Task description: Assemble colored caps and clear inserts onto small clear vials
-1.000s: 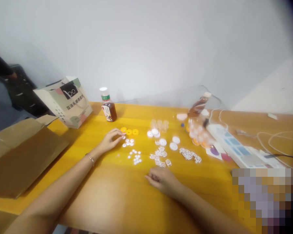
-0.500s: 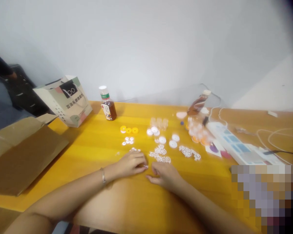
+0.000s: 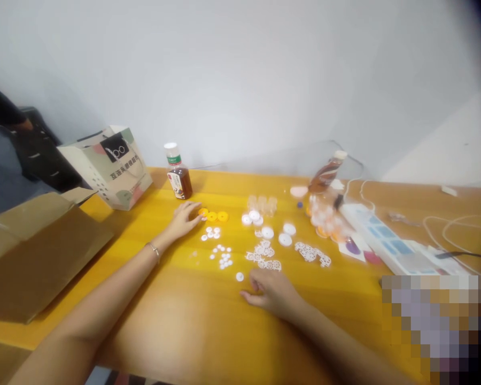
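My left hand point(image 3: 183, 220) reaches to the left end of a short row of yellow discs point(image 3: 211, 216), thumb and fingers apart at the edge of the leftmost one. I cannot see a firm hold on it. My right hand point(image 3: 274, 291) rests on the table with its fingers loosely curled, thumb apart from them, and nothing visible between. Just beyond its fingertips lies one small white disc point(image 3: 239, 276). Small white wheels point(image 3: 210, 233) and tinier white pieces point(image 3: 225, 263) lie in groups ahead. White lattice-like gear pieces point(image 3: 263, 249) sit beyond the right hand.
Larger white discs point(image 3: 285, 239) and clear cups point(image 3: 262, 204) stand farther back. A bottle of dark liquid point(image 3: 180, 179) is at back left, another bottle point(image 3: 326, 171) at back right. A cardboard box point(image 3: 44, 256) and paper bag point(image 3: 116, 171) occupy the left; a power strip point(image 3: 369, 227) lies right.
My left hand has moved forward and left, from near my right hand to the yellow discs. A small white disc now shows where it was. My right hand has stayed nearly still.
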`<state>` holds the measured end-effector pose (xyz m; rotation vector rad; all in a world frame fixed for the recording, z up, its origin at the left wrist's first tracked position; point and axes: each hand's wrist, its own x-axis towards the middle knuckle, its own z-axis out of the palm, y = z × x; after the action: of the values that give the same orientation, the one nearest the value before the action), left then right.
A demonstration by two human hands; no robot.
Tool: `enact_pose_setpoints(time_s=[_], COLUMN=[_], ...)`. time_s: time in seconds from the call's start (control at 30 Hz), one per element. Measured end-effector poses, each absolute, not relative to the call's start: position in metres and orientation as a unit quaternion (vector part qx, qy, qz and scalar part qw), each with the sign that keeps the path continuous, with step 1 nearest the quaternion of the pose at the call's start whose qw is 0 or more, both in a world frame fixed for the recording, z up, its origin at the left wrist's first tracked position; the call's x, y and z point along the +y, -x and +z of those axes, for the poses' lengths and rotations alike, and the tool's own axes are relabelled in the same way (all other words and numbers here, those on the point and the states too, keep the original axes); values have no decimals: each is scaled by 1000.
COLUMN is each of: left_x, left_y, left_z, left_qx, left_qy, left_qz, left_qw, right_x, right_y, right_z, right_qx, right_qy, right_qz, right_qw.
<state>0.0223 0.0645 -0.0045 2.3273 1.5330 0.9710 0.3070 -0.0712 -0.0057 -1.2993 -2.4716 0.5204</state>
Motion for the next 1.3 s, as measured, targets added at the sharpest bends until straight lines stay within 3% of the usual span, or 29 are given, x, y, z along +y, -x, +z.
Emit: enact_pose_setpoints(time_s=[0.33, 0.57, 0.77, 0.97, 1.3], left_x=[74, 36, -32, -42, -43], left_y=[-22, -47, -94, -101, -103], left_z=[-19, 15, 40, 25, 22], left_qx=[524, 490, 293, 282, 296], left_qy=[-773, -756, -881, -902, -898], left_qz=[331, 413, 249, 186, 192], left_qw=[134, 133, 275, 269, 261], right_x=[-71, -71, -70, -69, -70], right_y=[-307, -307, -308, -310, -310], right_z=[-6, -5, -4, -4, -6], right_qx=[-857, -853, -855, -860, -859], right_qy=[456, 463, 448, 431, 434], right_qz=[188, 194, 205, 216, 217], right_qw=[150, 145, 163, 169, 162])
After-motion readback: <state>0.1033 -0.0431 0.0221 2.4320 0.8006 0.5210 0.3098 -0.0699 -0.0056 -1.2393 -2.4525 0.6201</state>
